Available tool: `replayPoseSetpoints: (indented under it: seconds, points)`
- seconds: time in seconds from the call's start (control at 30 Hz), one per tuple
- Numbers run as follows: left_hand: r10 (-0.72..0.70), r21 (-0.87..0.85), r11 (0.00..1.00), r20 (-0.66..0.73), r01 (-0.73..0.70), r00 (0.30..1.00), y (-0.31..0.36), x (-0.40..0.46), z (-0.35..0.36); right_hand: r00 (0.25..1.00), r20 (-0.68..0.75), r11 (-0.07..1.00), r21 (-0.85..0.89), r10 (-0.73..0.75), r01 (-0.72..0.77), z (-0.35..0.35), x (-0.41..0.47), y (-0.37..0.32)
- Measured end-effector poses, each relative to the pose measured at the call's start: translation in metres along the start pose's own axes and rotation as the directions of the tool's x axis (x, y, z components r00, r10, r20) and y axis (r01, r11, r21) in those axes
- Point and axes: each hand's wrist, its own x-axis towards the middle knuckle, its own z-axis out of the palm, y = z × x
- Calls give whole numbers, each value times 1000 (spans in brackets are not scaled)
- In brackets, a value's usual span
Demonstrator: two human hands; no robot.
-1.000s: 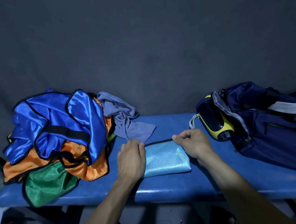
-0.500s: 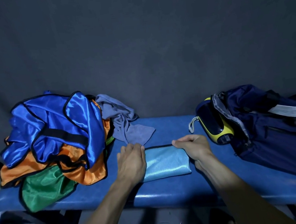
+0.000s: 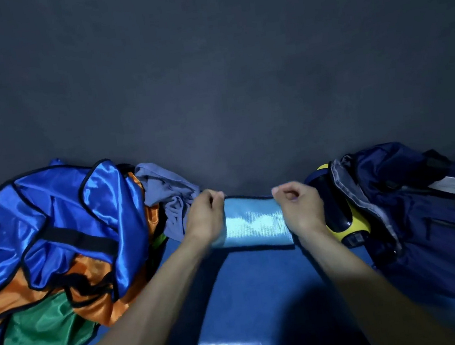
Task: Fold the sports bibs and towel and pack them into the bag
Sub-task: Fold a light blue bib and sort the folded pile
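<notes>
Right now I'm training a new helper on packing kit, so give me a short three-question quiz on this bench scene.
1. True or false: both hands grip the light blue folded bib.
2. Which lies on top of the unfolded pile: A) green bib, B) royal blue bib, C) orange bib?
3. Fill in: the navy bag lies to the person's ____.

Key: 1 true: left hand and right hand pinch its ends. 2 B. 3 right.
</notes>
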Motion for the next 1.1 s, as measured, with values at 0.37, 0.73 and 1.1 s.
replayPoseSetpoints:
  seconds: [0.37, 0.73, 1.1]
  points:
    - [-202, -151, 973, -192, 175, 960, -11, 75, 77, 925, 360, 720, -609, -122, 332, -4, 29, 15]
    - [-217, -107, 972, -86, 208, 972, -25, 80, 35, 913, 400, 635, -686, -78, 355, 9, 36, 23]
    - [-115, 87, 988, -118, 125, 986, -25, 34, 35, 929, 362, 630, -706, -73, 325, 13, 27, 20]
